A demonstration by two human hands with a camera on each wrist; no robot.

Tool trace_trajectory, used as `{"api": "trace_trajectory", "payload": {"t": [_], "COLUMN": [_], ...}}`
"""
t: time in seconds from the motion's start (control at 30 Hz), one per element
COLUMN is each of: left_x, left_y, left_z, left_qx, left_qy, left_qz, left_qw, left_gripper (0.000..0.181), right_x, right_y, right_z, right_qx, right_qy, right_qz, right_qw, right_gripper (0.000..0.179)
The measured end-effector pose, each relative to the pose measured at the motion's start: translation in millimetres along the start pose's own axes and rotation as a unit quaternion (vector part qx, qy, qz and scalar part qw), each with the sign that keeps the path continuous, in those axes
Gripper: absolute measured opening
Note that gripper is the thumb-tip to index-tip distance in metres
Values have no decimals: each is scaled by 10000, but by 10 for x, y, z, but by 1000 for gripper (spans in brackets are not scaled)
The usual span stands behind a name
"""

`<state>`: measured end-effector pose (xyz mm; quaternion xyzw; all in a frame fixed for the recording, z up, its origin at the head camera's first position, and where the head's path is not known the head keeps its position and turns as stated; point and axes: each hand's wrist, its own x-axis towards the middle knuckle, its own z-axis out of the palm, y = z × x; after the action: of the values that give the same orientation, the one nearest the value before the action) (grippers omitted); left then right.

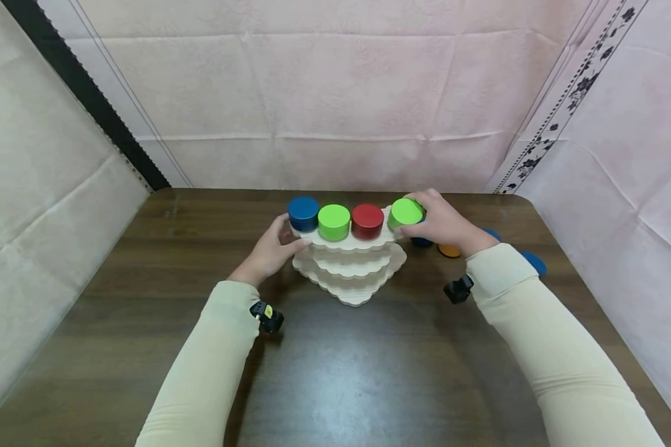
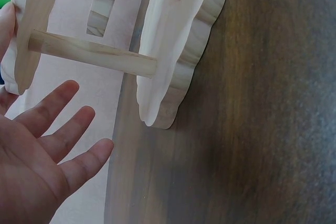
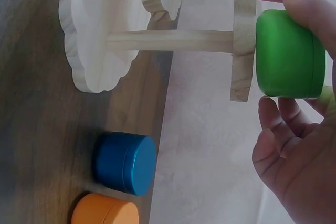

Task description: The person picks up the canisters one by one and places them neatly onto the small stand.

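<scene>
The green tin (image 3: 286, 53), a smooth, round-edged cylinder with a thin lid seam, was at the right end of the scalloped wooden stand's (image 1: 351, 266) top tier. I saw the right hand (image 1: 440, 222) pinching it between thumb and fingers; whether its base sat fully on the board, I couldn't tell. The stand was pale, grained wood, its wavy-edged tiers joined by round dowels. Along its top stood a glossy red tin (image 1: 367, 221), a second green tin (image 1: 334, 222) and a dark blue tin (image 1: 303, 214).

At the other end, the left hand (image 1: 265, 251) gripped the top board's edge with thumb and forefinger, its other three fingers spread wide. My left wrist view cut off the gripping fingers.

Right of the stand, a metallic blue tin (image 3: 126, 162) and an orange tin (image 3: 107, 213), cropped by the right wrist view, stood on the dark, wood-grained counter (image 1: 335, 372). The right sleeve (image 1: 542, 335) partly covered more blue pieces (image 1: 534, 264). Behind hung creased pale cloth (image 1: 313, 93).
</scene>
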<state>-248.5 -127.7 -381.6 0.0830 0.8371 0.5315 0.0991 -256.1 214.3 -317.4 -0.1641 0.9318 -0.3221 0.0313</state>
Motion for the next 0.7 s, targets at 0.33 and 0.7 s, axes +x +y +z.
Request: {"api": "trace_trajectory", "payload": {"t": [0.33,0.7], "left_x": [-1,-26], "left_y": [29,23], "left_z": [8,15], "left_qx": [42,138], "left_qy": [36,54], "left_qz": [29,-90], "left_qw": [10000,9998], "left_gripper": [77,77], "right_x": [114,165], "right_y": [-18,-19], "right_z": [-1,44], "right_qx": [18,160], "right_qy": [-150,-258], "right_qz": [-92,11], "right_qw": [9998,9995], "right_gripper": [55,57]}}
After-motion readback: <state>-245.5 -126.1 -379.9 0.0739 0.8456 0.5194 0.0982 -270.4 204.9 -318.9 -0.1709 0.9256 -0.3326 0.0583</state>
